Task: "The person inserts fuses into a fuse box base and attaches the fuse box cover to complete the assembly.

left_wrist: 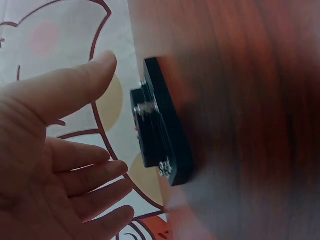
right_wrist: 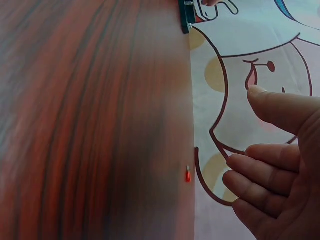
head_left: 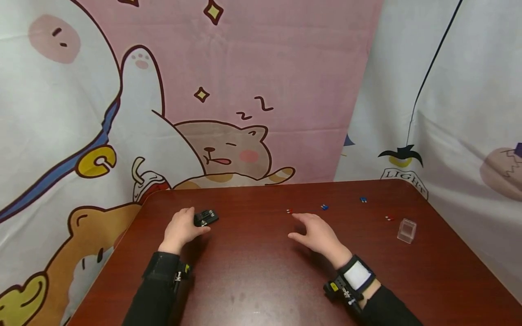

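My left hand point(head_left: 182, 228) is held just beside a small black block-like device point(head_left: 205, 218) with metal screws, at the left of the table. In the left wrist view a gap shows between the loosely spread fingers and the device point(left_wrist: 162, 122). My right hand point(head_left: 318, 235) hovers over the table with its thumb apart from the fingers, holding nothing. Nearest to it lies a small red piece point(head_left: 289, 211) with a metal tip, just beyond the fingertips. Another bit of red is partly hidden behind that hand.
Small blue pieces point(head_left: 324, 207) lie farther back, with other blue ones point(head_left: 363, 199) to their right. Red pieces point(head_left: 389, 218) sit near a clear plastic box point(head_left: 407, 231) at the right. The brown table point(head_left: 244, 271) ends at a printed cloth point(head_left: 314, 90) behind.
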### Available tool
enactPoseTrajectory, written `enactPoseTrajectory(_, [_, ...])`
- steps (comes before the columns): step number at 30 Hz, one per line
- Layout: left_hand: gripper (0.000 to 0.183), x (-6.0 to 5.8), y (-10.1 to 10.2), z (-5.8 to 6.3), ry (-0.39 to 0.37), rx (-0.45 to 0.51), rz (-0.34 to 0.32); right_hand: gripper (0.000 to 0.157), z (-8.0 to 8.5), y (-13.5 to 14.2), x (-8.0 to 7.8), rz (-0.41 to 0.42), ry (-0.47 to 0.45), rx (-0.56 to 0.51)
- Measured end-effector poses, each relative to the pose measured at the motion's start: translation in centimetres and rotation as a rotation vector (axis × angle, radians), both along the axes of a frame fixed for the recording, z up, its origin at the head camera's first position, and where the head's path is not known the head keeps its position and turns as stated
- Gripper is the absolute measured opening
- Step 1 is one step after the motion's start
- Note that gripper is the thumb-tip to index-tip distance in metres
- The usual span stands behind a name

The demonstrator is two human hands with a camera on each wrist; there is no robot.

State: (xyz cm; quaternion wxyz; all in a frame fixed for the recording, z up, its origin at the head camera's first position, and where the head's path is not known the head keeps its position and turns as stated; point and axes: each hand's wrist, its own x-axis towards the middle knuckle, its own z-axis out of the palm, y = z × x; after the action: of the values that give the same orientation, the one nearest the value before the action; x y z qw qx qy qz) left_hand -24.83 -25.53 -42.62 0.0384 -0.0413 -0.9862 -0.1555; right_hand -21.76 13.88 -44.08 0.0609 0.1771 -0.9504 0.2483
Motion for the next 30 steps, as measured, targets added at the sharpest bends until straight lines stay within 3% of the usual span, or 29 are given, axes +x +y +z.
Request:
enactPoseTrajectory(8, [0.08,-1.7,-1.0,-0.4,-0.064,0.024,0.016,0.059,-0.2,-2.2,-1.3,0.048,-0.014,-0.017])
enactPoseTrajectory(17, [0.078,-2.7,-2.1,-1.2,-0.122,0.019,0.026,0.057,0.0,-4.6,-2.8,0.094,-0.034,-0.018])
enactPoseTrajectory(30, [0.057,-3.6,-3.1,-1.9,-0.142,0.044,0.012,0.057,-0.1,-7.1,-4.0,0.162,-0.068,0.005])
